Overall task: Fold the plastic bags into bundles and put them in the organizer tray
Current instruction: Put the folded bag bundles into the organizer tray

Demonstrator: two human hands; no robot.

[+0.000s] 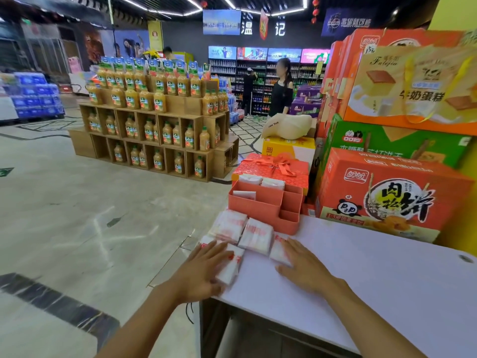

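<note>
Several folded white-and-red plastic bag bundles lie at the near left corner of the white counter (374, 275). My left hand (204, 270) rests flat on the nearest bundle (231, 267), fingers spread. My right hand (302, 262) lies flat with its fingertips on another bundle (280, 251). Two more bundles (229, 224) (256, 235) sit just behind, touching the coral organizer tray (260, 205). The tray's back compartments hold folded white bags (260, 180), and one lies in its left front slot (245, 195).
A red gift box with a ribbon (273, 166) stands behind the tray. Stacked orange and green snack cartons (392, 195) wall off the right side. The counter's left edge drops to the shop floor. A juice bottle display (154, 120) and a person (282, 91) stand farther off.
</note>
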